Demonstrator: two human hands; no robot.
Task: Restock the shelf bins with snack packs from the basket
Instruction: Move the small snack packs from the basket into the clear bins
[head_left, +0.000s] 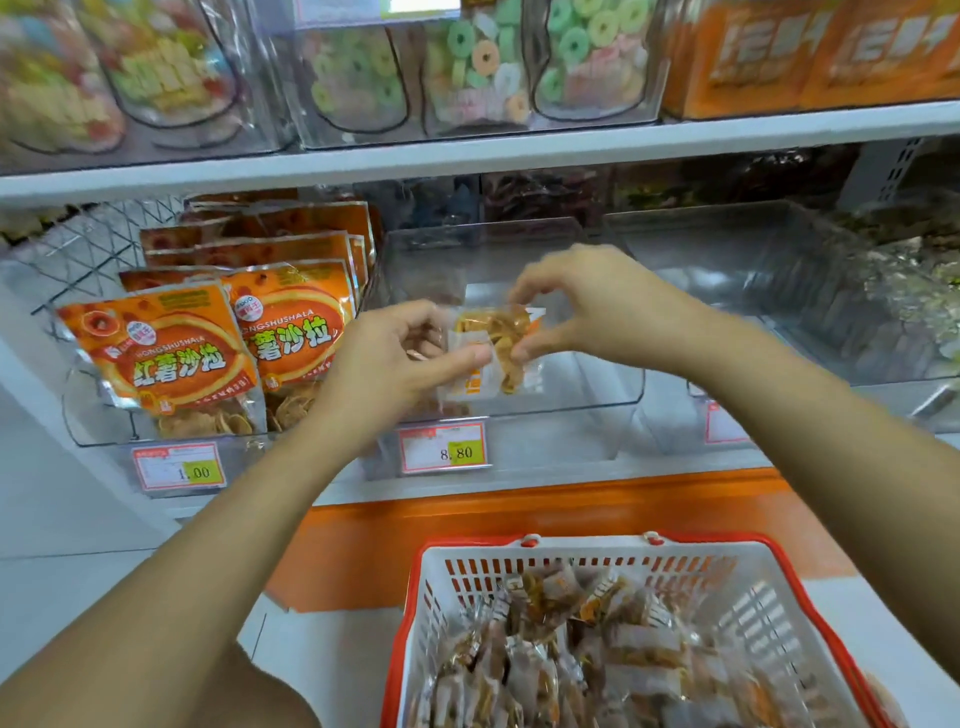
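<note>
A small clear snack pack (496, 345) with golden-brown pieces and orange trim is held over the clear middle shelf bin (587, 389). My left hand (400, 358) pinches its left edge between thumb and fingers. My right hand (582, 306) pinches its upper right side, fingers curled over it. The bin below looks nearly bare. A white basket (769, 608) with a red rim stands at the bottom right, holding several similar small packs (582, 644).
Orange sweet-potato chip bags (171, 358) fill the bin to the left. Another clear bin (779, 291) stands to the right. Price tags (444, 449) hang on the shelf front. The upper shelf (467, 150) carries candy bins and orange boxes.
</note>
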